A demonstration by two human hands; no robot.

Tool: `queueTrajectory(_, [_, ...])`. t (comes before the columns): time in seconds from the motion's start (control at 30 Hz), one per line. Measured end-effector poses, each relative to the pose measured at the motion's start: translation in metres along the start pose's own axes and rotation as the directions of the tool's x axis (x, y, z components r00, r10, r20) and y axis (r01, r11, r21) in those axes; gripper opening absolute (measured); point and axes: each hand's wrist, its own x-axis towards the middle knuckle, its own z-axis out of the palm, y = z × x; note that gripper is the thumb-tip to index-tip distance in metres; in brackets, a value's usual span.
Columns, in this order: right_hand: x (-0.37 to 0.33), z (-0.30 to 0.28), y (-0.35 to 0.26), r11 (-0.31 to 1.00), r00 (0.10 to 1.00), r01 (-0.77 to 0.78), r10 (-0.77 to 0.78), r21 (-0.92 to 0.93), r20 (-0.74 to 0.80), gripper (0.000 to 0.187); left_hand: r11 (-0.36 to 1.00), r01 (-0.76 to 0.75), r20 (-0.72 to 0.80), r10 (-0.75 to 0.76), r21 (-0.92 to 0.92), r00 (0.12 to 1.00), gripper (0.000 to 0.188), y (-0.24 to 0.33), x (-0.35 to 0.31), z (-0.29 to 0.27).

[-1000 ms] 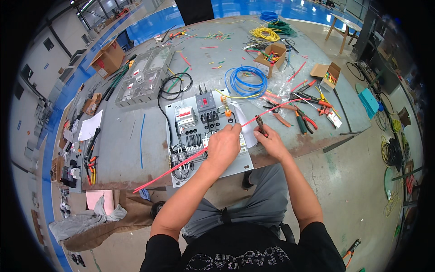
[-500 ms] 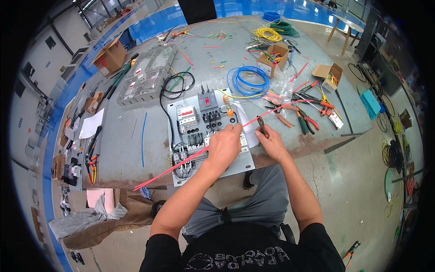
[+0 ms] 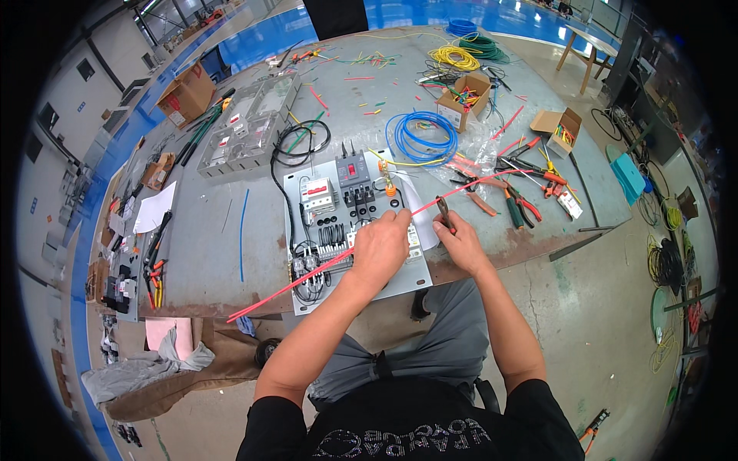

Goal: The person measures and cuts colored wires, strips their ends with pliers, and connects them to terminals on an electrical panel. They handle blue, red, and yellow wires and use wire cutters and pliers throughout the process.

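Note:
My left hand (image 3: 382, 244) is closed around long, thin red tubing (image 3: 304, 280) above the electrical mounting plate (image 3: 419, 286). The tubing's lower-left end reaches past the table's front edge, and its other end stretches up to the right. Beside it, my right hand (image 3: 463, 246) grips small dark pliers (image 3: 443, 211), jaws pointing up and close to the tubing. My fingers hide most of the handles. The plate carries a grey breaker with a red switch (image 3: 352, 168), a white breaker with red levers (image 3: 317, 194), terminal rows and black wiring.
Right of the plate lie a blue wire coil (image 3: 421, 138) and several hand tools (image 3: 530, 192). Small open cartons (image 3: 463, 101) hold coloured pieces. Clear plastic housings (image 3: 250, 131) stand at the left, near a white sheet (image 3: 155, 209) and orange-handled cutters (image 3: 156, 265).

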Motion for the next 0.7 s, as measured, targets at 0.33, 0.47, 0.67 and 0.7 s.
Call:
queueTrajectory(0.33, [0.0013, -0.0006, -0.0046, 0.999, 1.000, -0.028, 0.028, -0.028, -0.003, 0.037, 1.000, 0.007, 0.002, -0.007, -0.018, 1.000, 0.006, 0.0009, 0.0003, -0.0016])
queueTrajectory(0.47, [0.0038, 0.0026, -0.0041, 0.999, 1.000, -0.017, 0.017, -0.044, -0.013, 0.037, 1.000, 0.006, -0.004, -0.006, -0.016, 1.000, 0.005, -0.0013, 0.0002, 0.0002])
queueTrajectory(0.67, [0.0054, 0.0069, -0.0024, 1.000, 0.998, -0.001, -0.001, -0.027, -0.057, 0.036, 1.000, 0.031, 0.019, -0.031, 0.001, 0.999, 0.003, 0.0003, 0.0009, 0.0013])
queueTrajectory(0.7, [0.0062, 0.0079, -0.0005, 1.000, 0.998, 0.005, -0.006, -0.016, -0.067, 0.036, 0.999, 0.032, 0.019, -0.032, 0.003, 0.999, 0.003, 0.0002, 0.0013, 0.0019])
